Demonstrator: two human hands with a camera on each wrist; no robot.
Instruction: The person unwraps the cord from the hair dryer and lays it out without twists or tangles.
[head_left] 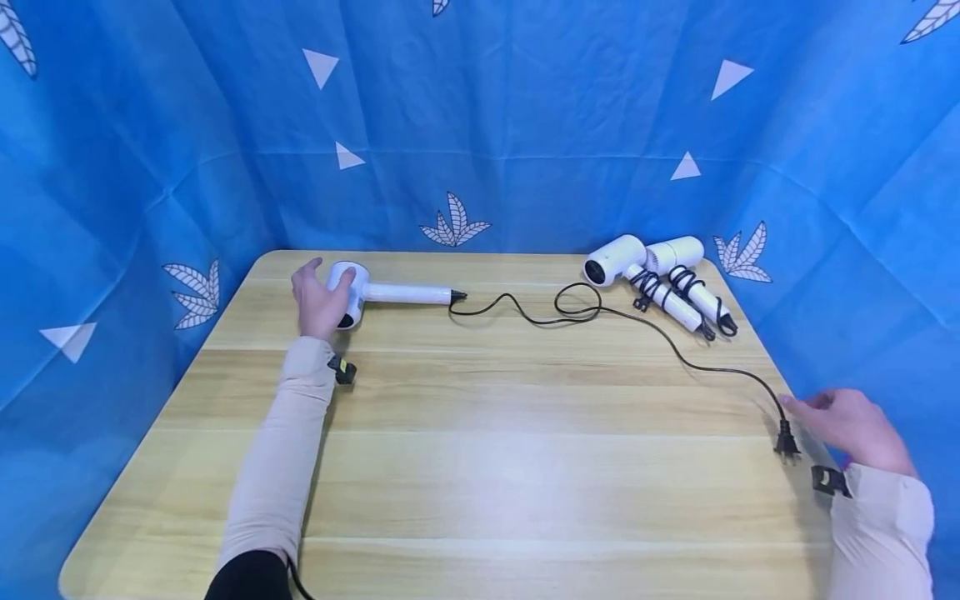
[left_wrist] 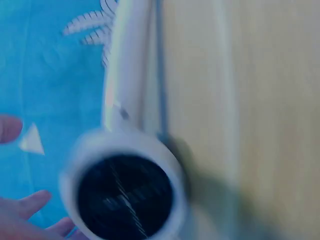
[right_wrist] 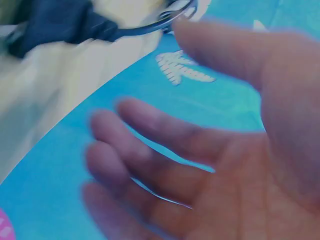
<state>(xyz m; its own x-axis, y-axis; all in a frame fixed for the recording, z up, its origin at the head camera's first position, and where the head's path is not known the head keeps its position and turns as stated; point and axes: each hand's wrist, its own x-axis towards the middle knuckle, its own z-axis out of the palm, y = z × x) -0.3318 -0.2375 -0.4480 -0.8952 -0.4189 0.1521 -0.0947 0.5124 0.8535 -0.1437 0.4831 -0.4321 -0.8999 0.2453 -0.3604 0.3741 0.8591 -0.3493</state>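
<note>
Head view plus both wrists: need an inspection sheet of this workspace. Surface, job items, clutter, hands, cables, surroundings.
Surface: wood-grain table; spills, nothing seen.
Job's things: white hair dryer lying at the far left, handle pointing right.
Clutter: two more white hair dryers at the far right corner.
Grippers: left hand at the first dryer's head, contact unclear; right hand beside the plug, fingers loosely bent.
Cables: first dryer's black cord runs, with one loop, to the plug; the other two cords are wound round their handles.
Surroundings: blue curtain with white leaves and triangles.
</note>
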